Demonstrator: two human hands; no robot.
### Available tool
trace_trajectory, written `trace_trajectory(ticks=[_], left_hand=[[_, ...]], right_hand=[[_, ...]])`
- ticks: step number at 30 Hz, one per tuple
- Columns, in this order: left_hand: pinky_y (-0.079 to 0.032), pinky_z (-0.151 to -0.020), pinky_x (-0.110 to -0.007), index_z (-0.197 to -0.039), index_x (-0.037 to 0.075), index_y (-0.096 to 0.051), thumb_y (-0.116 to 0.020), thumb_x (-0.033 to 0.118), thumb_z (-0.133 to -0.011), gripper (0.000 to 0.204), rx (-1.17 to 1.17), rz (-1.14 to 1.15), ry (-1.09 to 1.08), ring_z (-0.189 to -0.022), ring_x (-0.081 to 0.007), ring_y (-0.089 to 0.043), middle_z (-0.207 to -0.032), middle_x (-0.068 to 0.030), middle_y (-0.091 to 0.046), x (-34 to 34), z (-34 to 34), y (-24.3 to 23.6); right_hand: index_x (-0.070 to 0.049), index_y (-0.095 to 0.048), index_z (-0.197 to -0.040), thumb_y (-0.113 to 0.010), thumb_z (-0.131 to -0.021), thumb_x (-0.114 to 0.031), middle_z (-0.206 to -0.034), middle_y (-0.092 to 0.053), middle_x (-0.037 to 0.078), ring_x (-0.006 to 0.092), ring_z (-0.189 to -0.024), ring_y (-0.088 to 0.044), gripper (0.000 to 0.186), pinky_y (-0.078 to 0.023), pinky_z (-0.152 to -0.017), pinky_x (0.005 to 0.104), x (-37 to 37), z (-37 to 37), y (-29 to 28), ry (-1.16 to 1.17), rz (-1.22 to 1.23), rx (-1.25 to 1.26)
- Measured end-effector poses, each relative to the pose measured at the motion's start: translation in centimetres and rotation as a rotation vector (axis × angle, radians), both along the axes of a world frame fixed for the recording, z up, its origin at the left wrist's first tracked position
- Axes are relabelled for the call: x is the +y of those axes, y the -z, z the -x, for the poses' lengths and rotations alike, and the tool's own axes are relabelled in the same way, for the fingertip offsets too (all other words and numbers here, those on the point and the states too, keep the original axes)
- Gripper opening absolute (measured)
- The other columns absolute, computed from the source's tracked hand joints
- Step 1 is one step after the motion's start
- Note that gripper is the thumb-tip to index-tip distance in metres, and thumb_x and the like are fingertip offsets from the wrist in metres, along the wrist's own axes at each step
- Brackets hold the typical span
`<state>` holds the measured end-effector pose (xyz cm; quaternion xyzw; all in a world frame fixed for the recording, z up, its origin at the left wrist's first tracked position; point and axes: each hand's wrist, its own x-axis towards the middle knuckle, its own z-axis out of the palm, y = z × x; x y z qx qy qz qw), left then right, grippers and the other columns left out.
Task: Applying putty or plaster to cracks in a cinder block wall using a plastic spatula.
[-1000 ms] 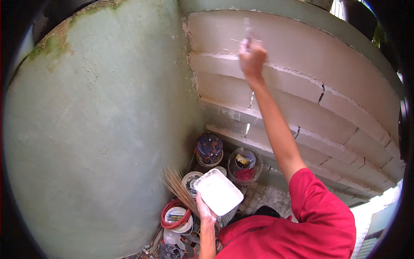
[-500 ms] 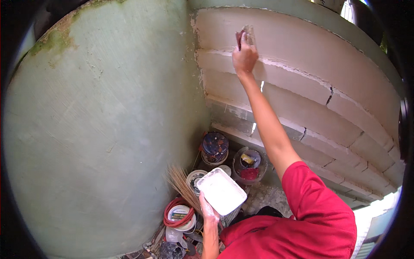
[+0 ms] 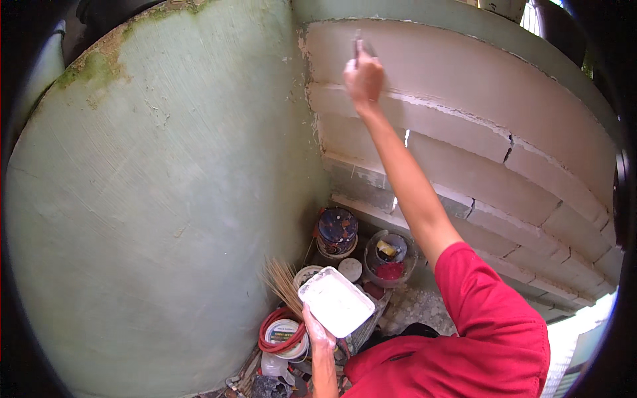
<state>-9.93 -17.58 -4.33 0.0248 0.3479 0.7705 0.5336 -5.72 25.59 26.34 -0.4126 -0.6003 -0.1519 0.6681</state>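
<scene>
High against the pale pinkish wall panel, my right hand is closed round a putty knife. Its blade is edge-on and blurred, close to the panel's upper left part. Low in the middle, my left hand supports a white rectangular tray by its near left side, the thumb along the rim. Smooth white paste covers the tray's inside. The fingers under the tray are hidden.
A green plastered wall meets the panel at a corner on the left. Below stand a paint-spattered bucket, a clear basin with a yellow-and-dark item, a straw broom, and a white tub with red hose. Ledges with cracks run rightward.
My right hand with the putty knife has shifted a little left along the panel, and the knife has turned edge-on. The tray has moved slightly in view.
</scene>
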Motion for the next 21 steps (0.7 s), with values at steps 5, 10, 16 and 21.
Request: trace_trajectory(ticks=[5, 10, 16, 21], left_hand=[[-0.041, -0.105, -0.040, -0.139, 0.003, -0.043, -0.037, 0.047, -0.100, 0.060, -0.016, 0.003, 0.026, -0.123, -0.0268, -0.053, -0.137, -0.0109, -0.053, 0.5, -0.4, 0.3], [-0.041, -0.105, -0.041, -0.140, 0.003, -0.042, -0.036, 0.047, -0.100, 0.059, -0.013, 0.009, 0.032, -0.122, -0.0276, -0.054, -0.135, -0.0113, -0.054, 0.6, -1.1, 0.2], [-0.042, -0.105, -0.041, -0.139, 0.003, -0.043, -0.037, 0.047, -0.100, 0.059, -0.028, 0.001, 0.010, -0.121, -0.0271, -0.054, -0.136, -0.0112, -0.054, -0.5, -1.2, -0.4], [-0.041, -0.105, -0.041, -0.139, 0.003, -0.043, -0.038, 0.047, -0.100, 0.060, -0.008, 0.032, 0.006, -0.122, -0.0268, -0.054, -0.135, -0.0106, -0.054, -0.4, -0.9, -0.4]], right_hand=[[0.002, -0.061, -0.121, -0.061, -0.077, -0.001, -0.080, -0.067, 0.022, 0.0374, -0.077, -0.066, 0.045, -0.054, -0.071, 0.0474, -0.1, -3.1, -0.7, 0.111, 0.014, 0.037], [0.004, -0.058, -0.124, -0.060, -0.078, -0.001, -0.086, -0.068, 0.023, 0.0391, -0.078, -0.067, 0.046, -0.056, -0.071, 0.0467, 2.4, 2.0, -1.4, 0.069, 0.103, 0.019], [0.004, -0.055, -0.127, -0.057, -0.080, -0.002, -0.086, -0.069, 0.022, 0.0350, -0.076, -0.070, 0.048, -0.057, -0.068, 0.0444, 3.9, 6.1, -2.8, -0.039, 0.130, -0.150], [0.002, -0.060, -0.125, -0.058, -0.078, -0.001, -0.076, -0.068, 0.023, 0.0370, -0.067, -0.068, 0.047, -0.055, -0.065, 0.0463, -0.3, 1.0, -0.6, -0.060, 0.063, 0.013]])
